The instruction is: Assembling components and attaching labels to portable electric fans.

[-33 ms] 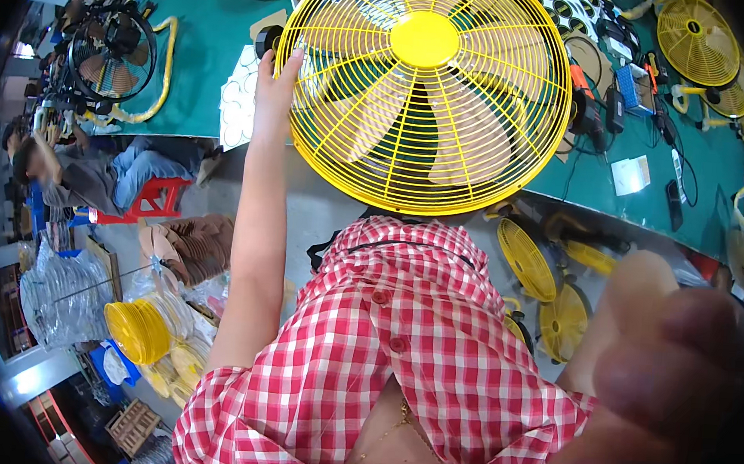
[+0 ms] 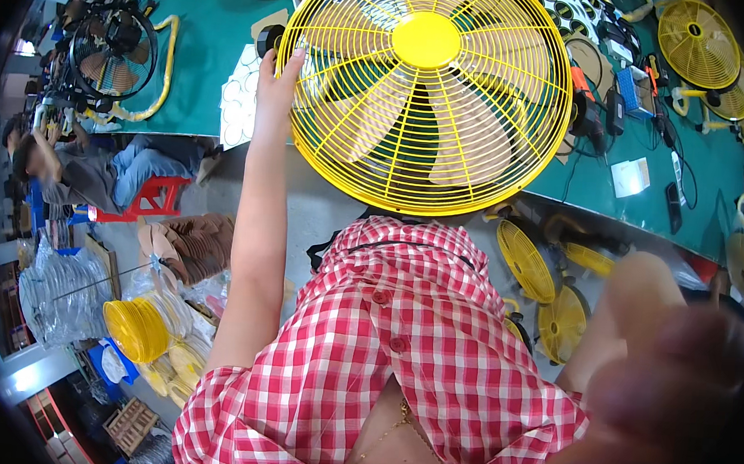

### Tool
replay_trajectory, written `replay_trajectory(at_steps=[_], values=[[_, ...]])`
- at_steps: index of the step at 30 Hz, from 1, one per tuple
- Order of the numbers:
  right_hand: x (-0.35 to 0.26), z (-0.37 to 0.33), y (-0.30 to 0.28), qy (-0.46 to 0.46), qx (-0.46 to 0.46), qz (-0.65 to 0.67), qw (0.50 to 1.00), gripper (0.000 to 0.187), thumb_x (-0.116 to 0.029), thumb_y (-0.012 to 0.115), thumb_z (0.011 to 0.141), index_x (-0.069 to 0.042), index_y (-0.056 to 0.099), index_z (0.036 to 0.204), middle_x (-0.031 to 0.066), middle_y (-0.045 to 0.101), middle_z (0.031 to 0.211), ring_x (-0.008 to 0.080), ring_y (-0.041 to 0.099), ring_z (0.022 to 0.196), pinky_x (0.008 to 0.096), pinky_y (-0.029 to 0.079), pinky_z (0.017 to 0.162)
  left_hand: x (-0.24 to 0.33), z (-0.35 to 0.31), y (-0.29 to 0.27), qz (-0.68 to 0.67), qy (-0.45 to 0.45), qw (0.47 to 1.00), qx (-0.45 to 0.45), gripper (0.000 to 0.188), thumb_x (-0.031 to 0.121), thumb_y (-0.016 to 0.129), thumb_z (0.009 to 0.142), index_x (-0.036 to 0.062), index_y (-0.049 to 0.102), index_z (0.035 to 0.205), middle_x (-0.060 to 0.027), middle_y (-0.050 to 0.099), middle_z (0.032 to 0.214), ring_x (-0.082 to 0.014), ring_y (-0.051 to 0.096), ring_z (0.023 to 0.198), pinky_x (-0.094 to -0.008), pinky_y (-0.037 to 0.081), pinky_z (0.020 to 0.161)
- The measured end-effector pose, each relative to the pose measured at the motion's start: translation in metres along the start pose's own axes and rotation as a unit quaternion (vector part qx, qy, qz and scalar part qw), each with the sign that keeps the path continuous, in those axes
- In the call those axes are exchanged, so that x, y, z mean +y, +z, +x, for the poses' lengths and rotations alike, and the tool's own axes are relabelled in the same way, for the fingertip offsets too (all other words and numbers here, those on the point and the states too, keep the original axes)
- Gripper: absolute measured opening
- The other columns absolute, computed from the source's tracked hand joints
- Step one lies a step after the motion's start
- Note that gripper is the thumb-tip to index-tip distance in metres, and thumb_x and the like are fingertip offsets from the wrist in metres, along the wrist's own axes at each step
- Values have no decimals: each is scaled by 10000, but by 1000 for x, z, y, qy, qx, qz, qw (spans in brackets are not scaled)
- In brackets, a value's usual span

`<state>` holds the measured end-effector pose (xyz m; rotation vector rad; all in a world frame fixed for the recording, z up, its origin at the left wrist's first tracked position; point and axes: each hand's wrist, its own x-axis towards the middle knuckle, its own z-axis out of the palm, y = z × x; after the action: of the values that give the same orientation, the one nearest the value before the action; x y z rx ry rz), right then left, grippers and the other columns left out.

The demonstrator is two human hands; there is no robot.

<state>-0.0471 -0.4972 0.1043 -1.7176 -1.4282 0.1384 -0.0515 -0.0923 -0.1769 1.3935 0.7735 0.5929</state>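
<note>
A large round fan (image 2: 425, 39) with a yellow wire guard and tan blades stands at the near edge of the green table, its front facing up toward me. My left hand (image 2: 277, 87) grips the left rim of its guard, thumb and fingers on either side of the wire. Just beyond those fingers is a black round knob (image 2: 270, 40). Raised very close to the camera at the lower right, my right hand (image 2: 658, 399) is a large blur. Its fingers appear bent, but whether they hold anything is hidden.
White sheets of round stickers (image 2: 239, 93) lie left of the fan on the green table (image 2: 198, 60). A power tool (image 2: 589, 118), a blue basket (image 2: 636, 88) and cables are to the right. Yellow fans (image 2: 525, 260) stand below the table. A person (image 2: 92, 169) sits at far left.
My right hand and forearm have shifted very slightly. The fan and my left hand stay where they were.
</note>
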Motion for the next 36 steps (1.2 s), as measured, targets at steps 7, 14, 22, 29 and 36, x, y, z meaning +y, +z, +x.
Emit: replay_trajectory(at_steps=[7, 14, 22, 29, 36], values=[[-2, -6, 0, 12, -4, -13, 1000, 226, -114, 614, 689, -174, 614, 907, -7, 572, 954, 186, 535, 933, 315, 449, 750, 6, -6, 5, -7, -5, 1000, 12, 722, 277, 663, 793, -51, 284, 1313, -168, 494, 1180, -199, 500, 1050, -284, 410, 869], [-3, -1, -3, 31, -11, -22, 999, 225, -129, 632, 665, -197, 619, 879, -23, 564, 941, 183, 525, 929, 325, 452, 735, -3, 1, 1, 43, 27, 998, 21, 725, 315, 660, 792, -66, 308, 1299, -173, 482, 1204, -218, 479, 1082, -298, 389, 896], [29, 24, 25, -57, 26, -118, 991, 207, -149, 654, 647, -171, 612, 849, -23, 567, 898, 166, 526, 904, 329, 461, 703, -5, 2, 0, 34, 23, 999, 20, 733, 328, 652, 799, -71, 301, 1305, -181, 479, 1213, -217, 480, 1091, -296, 385, 906], [252, 84, 45, 145, 147, -138, 969, 340, -255, 467, 894, -57, 522, 1164, 135, 578, 1113, 276, 557, 1013, 340, 418, 865, -6, 4, -9, 2, 38, 999, -24, 675, 301, 639, 811, -78, 341, 1284, -152, 508, 1190, -195, 502, 1061, -279, 389, 895], [346, 57, 76, 283, 146, -161, 934, 617, -433, 499, 869, 6, 381, 1286, 220, 453, 1257, 305, 442, 1168, 350, 342, 960, -19, 5, -10, 37, 37, 999, 6, 849, 420, 662, 754, -76, 278, 1325, -216, 409, 1299, -264, 407, 1205, -314, 319, 989]])
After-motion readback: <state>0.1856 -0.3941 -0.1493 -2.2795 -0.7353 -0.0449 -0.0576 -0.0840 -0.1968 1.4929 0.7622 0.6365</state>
